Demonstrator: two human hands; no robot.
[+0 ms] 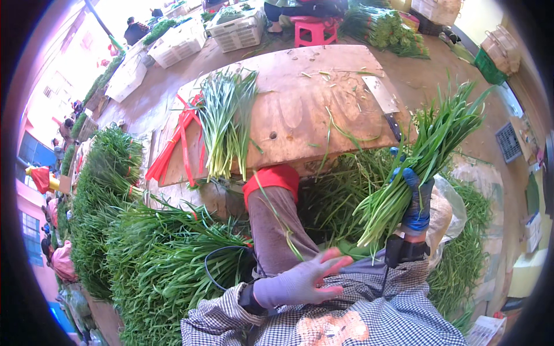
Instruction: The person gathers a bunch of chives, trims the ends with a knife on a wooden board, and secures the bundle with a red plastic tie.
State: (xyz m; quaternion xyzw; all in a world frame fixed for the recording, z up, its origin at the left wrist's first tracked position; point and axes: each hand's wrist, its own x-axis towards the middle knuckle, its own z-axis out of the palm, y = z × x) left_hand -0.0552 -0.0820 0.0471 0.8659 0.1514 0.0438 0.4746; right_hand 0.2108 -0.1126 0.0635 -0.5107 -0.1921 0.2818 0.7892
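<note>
My right hand point(416, 199), in a blue glove, grips a thick bunch of Chinese chives point(435, 144), raised at the right with its pale stem ends pointing down. In a lilac glove with bare fingertips, my left hand point(303, 281) is over my lap, fingers apart and holding nothing. A sorted bundle of chives point(229, 124) lies on the wooden board point(288, 104) at its left side. Red tie strips point(183, 138) rest beside that bundle. A cleaver point(382, 97) with a dark handle lies at the board's right edge.
Tied chive bunches point(167, 254) are heaped at my left. Loose chives point(340, 202) spread below the board, with more at the right. Toward the back are white crates point(236, 32), a pink stool point(314, 32) with a seated person, and a green crate point(489, 67).
</note>
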